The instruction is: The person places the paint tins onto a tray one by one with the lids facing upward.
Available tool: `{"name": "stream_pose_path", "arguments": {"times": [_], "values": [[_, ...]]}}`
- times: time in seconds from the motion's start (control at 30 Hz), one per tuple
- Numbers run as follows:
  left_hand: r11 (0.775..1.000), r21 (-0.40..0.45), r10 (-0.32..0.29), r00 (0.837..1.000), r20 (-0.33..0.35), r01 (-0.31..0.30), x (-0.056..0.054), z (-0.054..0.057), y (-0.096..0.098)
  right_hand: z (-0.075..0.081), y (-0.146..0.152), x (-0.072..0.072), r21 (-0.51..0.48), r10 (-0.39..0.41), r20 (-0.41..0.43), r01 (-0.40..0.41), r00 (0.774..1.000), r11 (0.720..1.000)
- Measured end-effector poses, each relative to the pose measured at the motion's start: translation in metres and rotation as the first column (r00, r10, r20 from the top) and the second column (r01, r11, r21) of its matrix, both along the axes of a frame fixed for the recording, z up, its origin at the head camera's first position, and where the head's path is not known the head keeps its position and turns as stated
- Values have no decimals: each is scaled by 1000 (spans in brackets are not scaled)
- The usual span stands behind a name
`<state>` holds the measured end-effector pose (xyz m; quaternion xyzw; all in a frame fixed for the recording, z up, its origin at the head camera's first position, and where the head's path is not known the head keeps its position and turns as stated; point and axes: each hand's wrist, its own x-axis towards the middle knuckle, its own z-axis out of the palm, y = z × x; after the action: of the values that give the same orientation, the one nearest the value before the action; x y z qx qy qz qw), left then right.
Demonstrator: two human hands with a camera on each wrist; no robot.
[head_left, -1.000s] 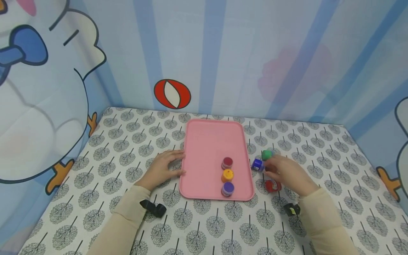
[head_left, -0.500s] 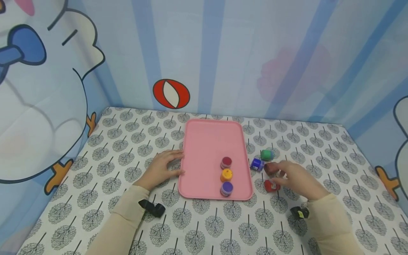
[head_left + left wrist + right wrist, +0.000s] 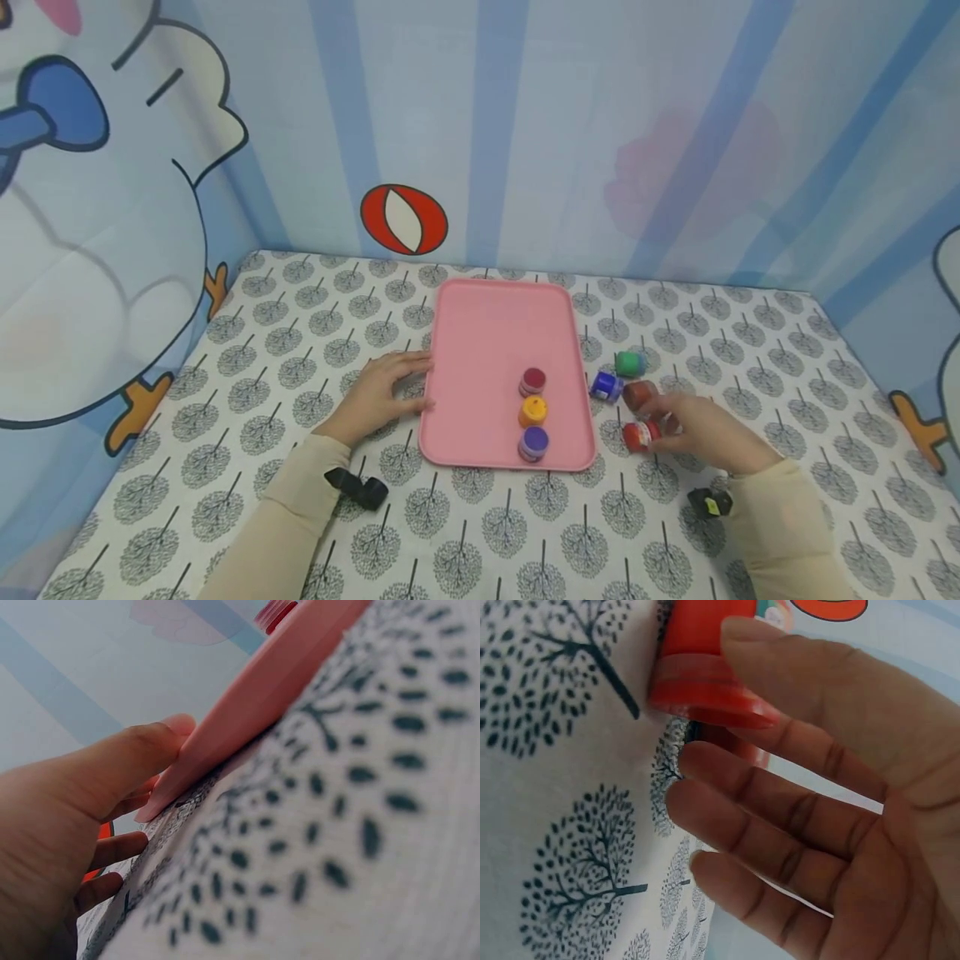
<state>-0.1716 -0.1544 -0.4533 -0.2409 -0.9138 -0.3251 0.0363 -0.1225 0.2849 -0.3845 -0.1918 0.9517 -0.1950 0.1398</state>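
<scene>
Touching tray [image 3: 468,392] edge: left hand [image 3: 378,398]; right hand [image 3: 705,427] at red jar [image 3: 637,436], apart from tray; each grip wide.

left hand [image 3: 82,810] against a pink tray [image 3: 251,701] on dark-patterned cloth [image 3: 300,817]

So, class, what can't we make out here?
Head view: print on the red jar, too small to read.
Head view: part of the brown jar, behind the right hand.
Right wrist view: the red jar's far end, cut off by the top edge.
Left wrist view: floor of the pink tray, hidden by its wall.
</scene>
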Motion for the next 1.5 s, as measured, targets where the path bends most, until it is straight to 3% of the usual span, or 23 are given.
{"name": "stream_pose_path", "arguments": {"times": [0.7, 0.97, 1.5], "values": [[1000, -3, 1, 1000, 9, -1, 2, 4, -1, 8, -3, 6, -22, 2, 27, -1, 1000, 1000], [1000, 11, 5, 1000, 29, -6, 3, 7, -1, 11, -4, 5, 29, 2, -7, -2, 1000, 1000], [1000, 11, -3, 1000, 19, 3, 1, 4, 2, 16, -12, 9, 14, 1, -60, 0, 998, 1000]]}}
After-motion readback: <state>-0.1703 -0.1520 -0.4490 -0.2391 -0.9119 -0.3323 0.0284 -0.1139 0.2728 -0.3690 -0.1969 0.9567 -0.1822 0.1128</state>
